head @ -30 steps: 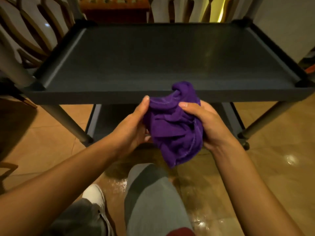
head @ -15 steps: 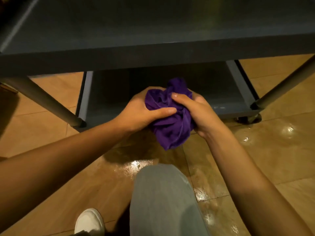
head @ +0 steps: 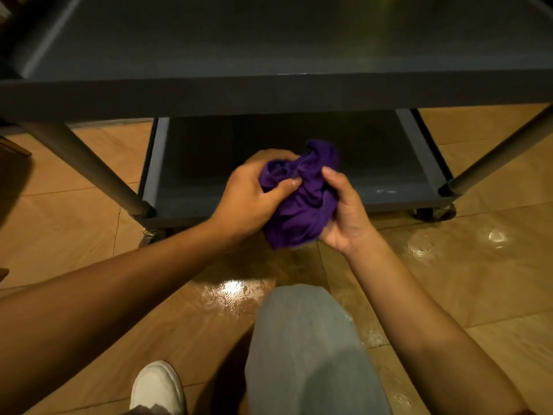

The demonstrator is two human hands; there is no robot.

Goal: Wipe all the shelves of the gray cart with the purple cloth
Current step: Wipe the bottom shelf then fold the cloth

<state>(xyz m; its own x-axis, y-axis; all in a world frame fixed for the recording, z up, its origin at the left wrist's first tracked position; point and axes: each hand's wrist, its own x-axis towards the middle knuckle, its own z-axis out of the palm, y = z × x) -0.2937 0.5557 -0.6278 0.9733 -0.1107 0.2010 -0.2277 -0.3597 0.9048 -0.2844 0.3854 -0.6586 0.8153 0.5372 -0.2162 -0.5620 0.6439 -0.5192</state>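
Note:
A bunched purple cloth (head: 302, 202) sits between both hands in front of the gray cart (head: 269, 94). My left hand (head: 254, 199) grips its left side with the thumb pressed into the folds. My right hand (head: 344, 211) holds its right side, fingers curled round the fabric. The cart's top shelf fills the upper part of the view. Behind the cloth lies the dark bottom shelf (head: 209, 163), low over the floor, its back part in shadow.
Gray cart legs slope down at left (head: 89, 169) and right (head: 496, 157), with a caster (head: 425, 212) at the lower right corner. The tiled floor (head: 449, 265) is glossy. My knee (head: 305, 348) and a white shoe (head: 155, 387) are below.
The view has tilted down from the top shelf toward the bottom shelf. Both hands lowered the cloth and bunched it tighter; the left thumb now presses across it.

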